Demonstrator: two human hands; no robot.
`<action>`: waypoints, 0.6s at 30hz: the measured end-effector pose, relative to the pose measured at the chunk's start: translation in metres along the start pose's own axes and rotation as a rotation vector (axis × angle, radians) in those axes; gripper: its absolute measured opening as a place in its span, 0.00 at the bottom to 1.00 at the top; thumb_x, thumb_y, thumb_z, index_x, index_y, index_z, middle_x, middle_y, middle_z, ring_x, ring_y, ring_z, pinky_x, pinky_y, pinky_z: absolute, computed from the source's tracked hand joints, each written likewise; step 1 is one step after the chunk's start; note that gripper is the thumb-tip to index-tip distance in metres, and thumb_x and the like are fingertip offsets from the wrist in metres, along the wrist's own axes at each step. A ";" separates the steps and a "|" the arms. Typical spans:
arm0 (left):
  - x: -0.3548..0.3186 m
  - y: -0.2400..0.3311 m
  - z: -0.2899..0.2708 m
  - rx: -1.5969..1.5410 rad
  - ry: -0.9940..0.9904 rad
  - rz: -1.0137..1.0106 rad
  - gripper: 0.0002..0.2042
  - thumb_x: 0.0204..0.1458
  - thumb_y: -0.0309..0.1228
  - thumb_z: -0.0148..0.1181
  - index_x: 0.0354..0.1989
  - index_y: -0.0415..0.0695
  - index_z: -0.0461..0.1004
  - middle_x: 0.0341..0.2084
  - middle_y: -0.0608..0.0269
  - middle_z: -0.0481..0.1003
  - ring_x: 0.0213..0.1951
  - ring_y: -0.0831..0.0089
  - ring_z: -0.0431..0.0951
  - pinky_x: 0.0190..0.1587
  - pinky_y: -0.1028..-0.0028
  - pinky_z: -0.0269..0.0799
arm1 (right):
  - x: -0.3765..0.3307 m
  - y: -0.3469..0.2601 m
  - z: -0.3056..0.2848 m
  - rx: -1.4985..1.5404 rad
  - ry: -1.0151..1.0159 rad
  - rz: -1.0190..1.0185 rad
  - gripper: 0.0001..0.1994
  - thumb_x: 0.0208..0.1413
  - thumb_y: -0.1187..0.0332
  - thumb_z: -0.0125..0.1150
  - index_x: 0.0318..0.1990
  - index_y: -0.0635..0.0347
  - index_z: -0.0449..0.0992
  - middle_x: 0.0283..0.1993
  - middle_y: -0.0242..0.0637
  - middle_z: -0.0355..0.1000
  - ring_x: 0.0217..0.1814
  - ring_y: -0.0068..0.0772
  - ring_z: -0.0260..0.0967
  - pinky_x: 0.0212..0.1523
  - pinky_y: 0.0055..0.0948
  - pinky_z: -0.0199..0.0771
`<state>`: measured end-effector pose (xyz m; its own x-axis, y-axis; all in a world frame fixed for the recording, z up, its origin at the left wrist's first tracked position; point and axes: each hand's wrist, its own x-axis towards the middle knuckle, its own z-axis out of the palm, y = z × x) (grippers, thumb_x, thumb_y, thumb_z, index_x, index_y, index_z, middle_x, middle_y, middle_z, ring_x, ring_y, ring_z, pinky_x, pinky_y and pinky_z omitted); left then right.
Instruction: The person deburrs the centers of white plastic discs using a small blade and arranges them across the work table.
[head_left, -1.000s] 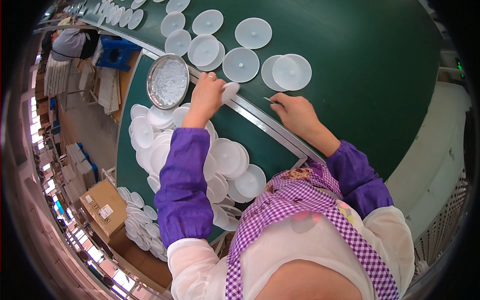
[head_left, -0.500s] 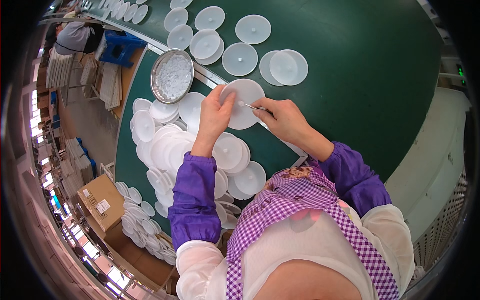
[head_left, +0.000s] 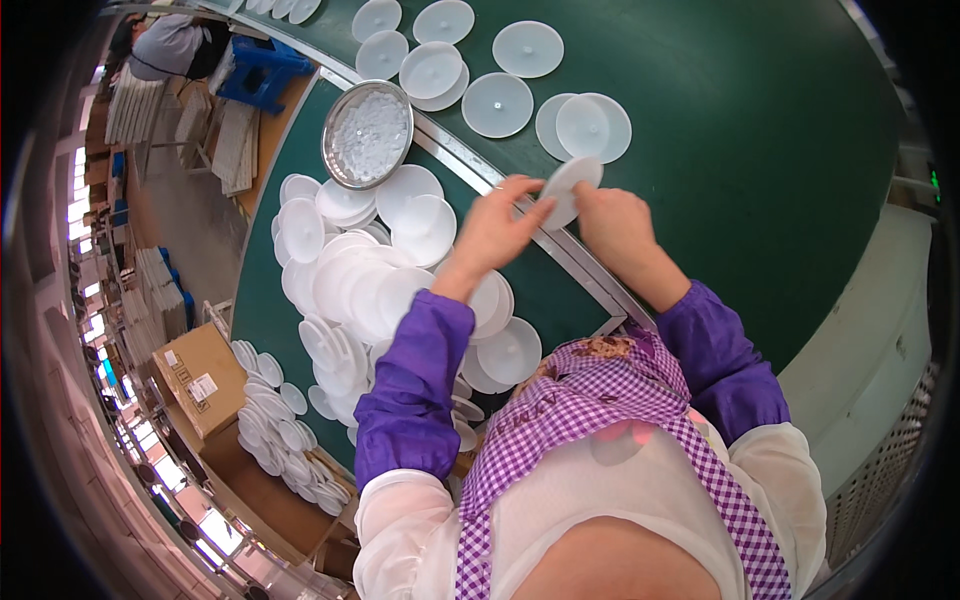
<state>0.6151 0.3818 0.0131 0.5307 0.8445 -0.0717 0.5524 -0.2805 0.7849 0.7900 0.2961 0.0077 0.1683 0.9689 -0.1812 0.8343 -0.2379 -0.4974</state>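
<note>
Over the metal strip on the table, my left hand (head_left: pixel 497 228) pinches the left edge of a thin, translucent white disc (head_left: pixel 563 184), which stands tilted, almost edge-on. Against the disc's right side is my right hand (head_left: pixel 617 230), its fingers closed and curled; what they hold is hidden, and the slim metal tool seen earlier does not show. A round metal bowl (head_left: pixel 333 150) of small white pieces (head_left: pixel 370 135) lies to the left of my hands. Below it spreads a heap of white discs (head_left: pixel 365 290), partly covered by my left forearm.
Several discs (head_left: pixel 498 105) lie spread across the green table (head_left: pixel 740 200), some overlapping. A metal strip (head_left: pixel 455 155) crosses it. At lower left, an open cardboard box (head_left: pixel 205 385) stands beside more discs (head_left: pixel 275 430). A blue stool (head_left: pixel 262 72) and another person (head_left: pixel 170 48) are at upper left.
Both hands have shifted right with the disc, which has turned from facing up to nearly edge-on. The metal tool in my right hand has gone out of sight. The whole view has shifted slightly.
</note>
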 end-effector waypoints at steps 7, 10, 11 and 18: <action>0.006 -0.092 -0.108 0.971 -0.196 -0.554 0.18 0.49 0.43 0.65 0.32 0.38 0.75 0.33 0.46 0.79 0.43 0.49 0.79 0.43 0.55 0.74 | 0.004 0.026 -0.015 0.132 -0.012 0.123 0.11 0.59 0.63 0.53 0.44 0.57 0.75 0.31 0.48 0.76 0.35 0.54 0.75 0.37 0.49 0.73; 0.009 -0.107 -0.103 0.865 -0.060 -0.565 0.24 0.46 0.37 0.68 0.47 0.34 0.68 0.39 0.42 0.77 0.44 0.45 0.78 0.45 0.55 0.73 | 0.001 0.018 -0.002 0.209 -0.007 0.079 0.10 0.59 0.63 0.53 0.43 0.56 0.76 0.31 0.48 0.76 0.36 0.54 0.75 0.38 0.49 0.73; 0.011 -0.111 -0.097 0.813 -0.040 -0.549 0.31 0.44 0.33 0.69 0.54 0.33 0.61 0.42 0.39 0.75 0.45 0.44 0.77 0.46 0.54 0.73 | -0.001 0.014 -0.001 0.208 -0.008 0.079 0.10 0.59 0.63 0.53 0.43 0.56 0.76 0.31 0.48 0.76 0.36 0.54 0.75 0.38 0.49 0.73; 0.003 -0.076 -0.041 0.637 0.026 -0.463 0.45 0.40 0.23 0.69 0.66 0.33 0.45 0.48 0.32 0.69 0.47 0.40 0.75 0.49 0.56 0.72 | -0.005 0.009 0.000 0.249 -0.104 0.079 0.10 0.58 0.63 0.54 0.43 0.56 0.76 0.33 0.48 0.76 0.36 0.54 0.74 0.39 0.48 0.73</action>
<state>0.5479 0.4241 -0.0213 0.1457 0.9476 -0.2843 0.9798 -0.0983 0.1744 0.7965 0.2890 0.0039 0.1618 0.9378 -0.3073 0.6639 -0.3338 -0.6692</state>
